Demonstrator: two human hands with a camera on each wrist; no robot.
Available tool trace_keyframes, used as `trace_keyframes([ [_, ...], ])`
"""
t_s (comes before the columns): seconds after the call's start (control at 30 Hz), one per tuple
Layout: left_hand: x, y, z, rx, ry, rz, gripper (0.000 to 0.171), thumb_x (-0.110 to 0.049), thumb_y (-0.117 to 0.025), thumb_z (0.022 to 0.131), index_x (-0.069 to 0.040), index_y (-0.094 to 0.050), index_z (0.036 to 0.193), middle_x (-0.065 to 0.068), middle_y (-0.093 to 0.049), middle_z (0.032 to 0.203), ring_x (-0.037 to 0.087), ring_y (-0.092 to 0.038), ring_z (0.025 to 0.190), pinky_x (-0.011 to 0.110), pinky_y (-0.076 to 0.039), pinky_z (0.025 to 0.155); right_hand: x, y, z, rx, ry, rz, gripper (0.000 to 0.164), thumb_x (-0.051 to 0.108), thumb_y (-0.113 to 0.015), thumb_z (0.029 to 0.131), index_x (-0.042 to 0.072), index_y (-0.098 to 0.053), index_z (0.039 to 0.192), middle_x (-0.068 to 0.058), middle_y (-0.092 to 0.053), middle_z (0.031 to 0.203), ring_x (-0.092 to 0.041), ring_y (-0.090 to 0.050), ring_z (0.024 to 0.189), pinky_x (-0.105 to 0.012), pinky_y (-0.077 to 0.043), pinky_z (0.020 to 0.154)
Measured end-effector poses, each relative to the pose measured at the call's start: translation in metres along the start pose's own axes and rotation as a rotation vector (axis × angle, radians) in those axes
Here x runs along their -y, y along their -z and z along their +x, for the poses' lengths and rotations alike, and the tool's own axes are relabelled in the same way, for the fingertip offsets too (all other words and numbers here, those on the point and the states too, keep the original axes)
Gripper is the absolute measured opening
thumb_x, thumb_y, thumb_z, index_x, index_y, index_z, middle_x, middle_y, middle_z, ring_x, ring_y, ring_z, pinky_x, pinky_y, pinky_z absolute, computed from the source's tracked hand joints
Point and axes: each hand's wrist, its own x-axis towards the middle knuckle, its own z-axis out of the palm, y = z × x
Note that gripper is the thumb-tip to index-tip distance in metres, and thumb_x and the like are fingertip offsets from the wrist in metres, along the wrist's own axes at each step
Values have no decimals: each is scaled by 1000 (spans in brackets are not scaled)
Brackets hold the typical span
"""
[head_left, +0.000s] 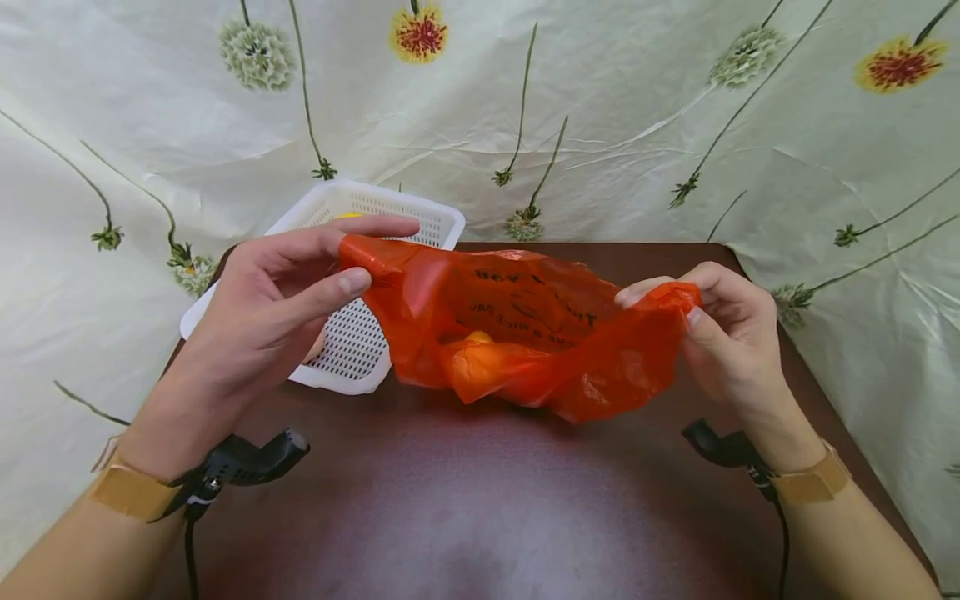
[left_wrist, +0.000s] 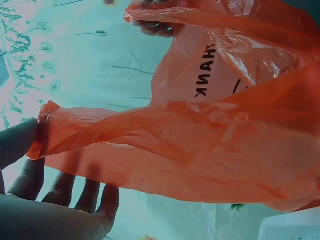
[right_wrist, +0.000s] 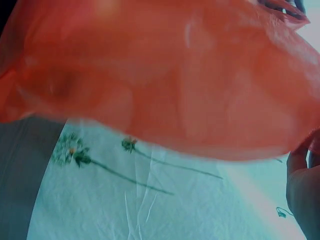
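A thin red plastic bag [head_left: 525, 292] with dark printed lettering is stretched between both hands above the table, its mouth spread. My left hand [head_left: 262, 308] pinches the bag's left end between thumb and fingers; the left wrist view shows the thumb [left_wrist: 17, 142] at that folded end, other fingers spread behind the film. At the opposite end, my right hand [head_left: 727, 325] grips a bunched corner of the bag. Low in the bag a rounded orange object [head_left: 480, 367] shows, mostly covered by the film. In the right wrist view the bag [right_wrist: 175, 85] fills the upper half.
Behind my left hand stands a white perforated plastic basket [head_left: 452, 223], partly hidden, with a bit of something yellow [head_left: 348, 216] inside. The dark brown table [head_left: 450, 500] lies below. A flower-patterned cloth [head_left: 600, 100] hangs behind and at both sides.
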Motion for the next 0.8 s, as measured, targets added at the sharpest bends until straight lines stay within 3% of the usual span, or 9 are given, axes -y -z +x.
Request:
trace_keyframes([
  [0.2, -9, -4, -7, -14, -33, 40, 17, 15, -49, 90, 23, -56, 104, 35, -47, 131, 45, -35, 130, 40, -44, 98, 5, -1, 0, -32, -2, 66, 17, -6, -56, 90, -20, -52, 99, -36, -62, 99, -47, -59, 100, -46, -50, 85],
  [0.3, -12, -3, -12, -20, -41, 49, 16, 14, -49, 90, 23, -56, 101, 37, -47, 129, 46, -35, 129, 36, -48, 88, 8, -4, 0, -27, -20, 75, 16, -5, -54, 90, -19, -52, 99, -35, -62, 99, -46, -59, 100, -45, -51, 83],
  [0.43, -14, -2, -18, -9, -87, 7, 14, 15, -48, 90, 25, -55, 98, 43, -44, 126, 50, -32, 129, 40, -46, 90, 10, -7, 1, -25, -47, 80, 15, -5, -50, 92, -17, -54, 99, -33, -63, 99, -45, -60, 101, -43, -53, 79],
  [0.47, -14, -1, -20, -8, -95, -10, 14, 15, -47, 90, 25, -54, 98, 44, -44, 126, 51, -31, 129, 44, -43, 96, 11, -8, 0, -26, -54, 83, 15, -4, -49, 92, -17, -54, 100, -33, -63, 99, -44, -60, 101, -42, -54, 78],
  [0.8, -8, -1, -28, -2, -111, -108, 20, 17, -44, 90, 26, -48, 107, 47, -41, 124, 53, -34, 124, 42, -53, 82, 8, -18, -3, -1, -83, 85, 18, -2, -43, 93, -13, -55, 101, -31, -64, 99, -43, -59, 100, -45, -54, 77],
])
